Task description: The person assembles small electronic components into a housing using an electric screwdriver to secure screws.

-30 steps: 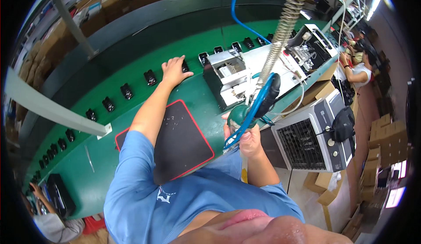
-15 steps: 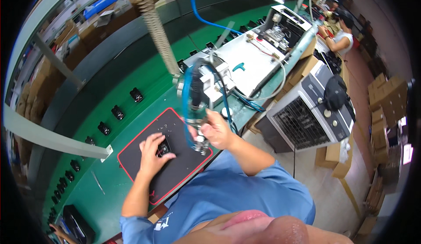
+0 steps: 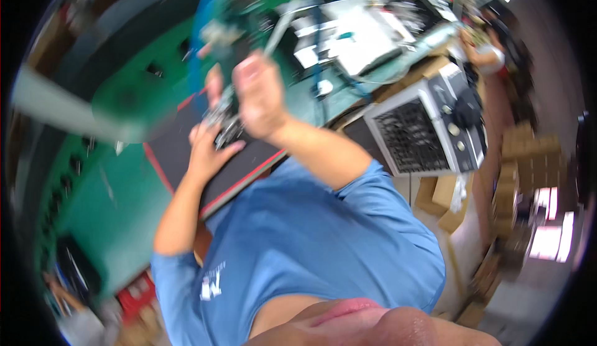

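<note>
My right hand (image 3: 260,100) is wrapped round a hand-held powered screwdriver (image 3: 221,113) with a blue hose, smeared by motion. Its metal nose points down over the black mat (image 3: 174,144), close to my left hand's fingers. My left hand (image 3: 208,153) rests on the red-edged mat, thumb and fingers curled round a small black part. Most of that part is hidden under the fingers and the tool's nose, so I cannot tell whether the two touch.
Small black parts (image 3: 66,184) line the green surface at the left, near a black tray (image 3: 78,265). A white machine (image 3: 367,41) stands at the back right. Beside the bench is a grey air cooler (image 3: 413,138). Another person (image 3: 488,57) sits beyond it.
My right hand has brought the screwdriver leftward, so its nose is now at my left hand. The whole view has shifted and is blurred. My left hand stays on the mat.
</note>
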{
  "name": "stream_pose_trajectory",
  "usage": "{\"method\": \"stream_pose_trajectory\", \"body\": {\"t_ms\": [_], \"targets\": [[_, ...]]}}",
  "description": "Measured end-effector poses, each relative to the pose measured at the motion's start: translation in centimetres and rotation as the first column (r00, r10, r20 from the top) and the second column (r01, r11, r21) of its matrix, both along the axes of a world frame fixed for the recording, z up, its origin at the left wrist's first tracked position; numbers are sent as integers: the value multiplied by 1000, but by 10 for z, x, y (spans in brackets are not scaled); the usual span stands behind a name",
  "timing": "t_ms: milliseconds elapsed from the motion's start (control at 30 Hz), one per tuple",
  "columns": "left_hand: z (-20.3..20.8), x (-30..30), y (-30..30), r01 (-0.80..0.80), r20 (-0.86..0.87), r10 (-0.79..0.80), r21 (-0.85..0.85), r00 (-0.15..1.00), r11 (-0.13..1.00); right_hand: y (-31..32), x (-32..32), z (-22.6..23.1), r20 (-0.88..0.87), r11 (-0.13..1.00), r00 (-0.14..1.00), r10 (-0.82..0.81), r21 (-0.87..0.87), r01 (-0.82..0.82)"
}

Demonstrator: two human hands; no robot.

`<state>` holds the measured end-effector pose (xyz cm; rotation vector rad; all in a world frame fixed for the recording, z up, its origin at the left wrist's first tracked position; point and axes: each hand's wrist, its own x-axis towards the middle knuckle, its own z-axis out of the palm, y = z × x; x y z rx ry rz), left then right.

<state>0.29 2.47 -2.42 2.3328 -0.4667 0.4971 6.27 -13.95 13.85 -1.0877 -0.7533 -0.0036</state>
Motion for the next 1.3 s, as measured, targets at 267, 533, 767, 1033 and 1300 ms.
{"method": "stream_pose_trajectory", "body": {"t_ms": [267, 533, 767, 1033, 1300], "targets": [[22, 0, -13, 54, -76, -64, -127, 995, 990, 3, -3, 2, 15, 986, 987, -158, -59, 159], [24, -3, -13, 37, -86, -45, -96, 995, 995, 2, -2, -16, 13, 997, 996, -83, -5, 83], [25, -1, -13, 25, -79, -34, -106, 996, 994, 1, -2, -15, 1, 996, 996, -91, -7, 91], [26, -1, -14, 27, -77, -35, -107, 996, 994, 1, -3, -10, 7, 996, 996, -93, -2, 93], [23, -1, -13, 22, -82, -30, -96, 996, 995, 0, -3, -16, -3, 997, 997, -83, -3, 83]]}}
